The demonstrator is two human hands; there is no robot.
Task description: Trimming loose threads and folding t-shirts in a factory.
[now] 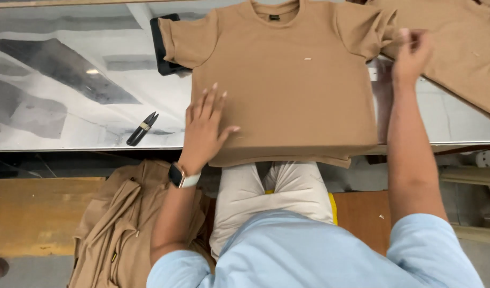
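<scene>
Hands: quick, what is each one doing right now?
Left hand: open, fingers spread, flat on the tan T-shirt.
Right hand: fingers closed, pinching the shirt's sleeve.

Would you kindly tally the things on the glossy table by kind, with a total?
Tan short-sleeved T-shirts: 2, one spread flat under the left hand, with the right hand at its sleeve, and one at the far right
Small black thread snips: 1
Black flat object beneath the sleeve: 1
Total: 4

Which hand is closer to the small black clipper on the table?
Left. The left hand lies flat on the tan shirt, just right of the clipper; the right hand is far across at the shirt's sleeve.
</scene>
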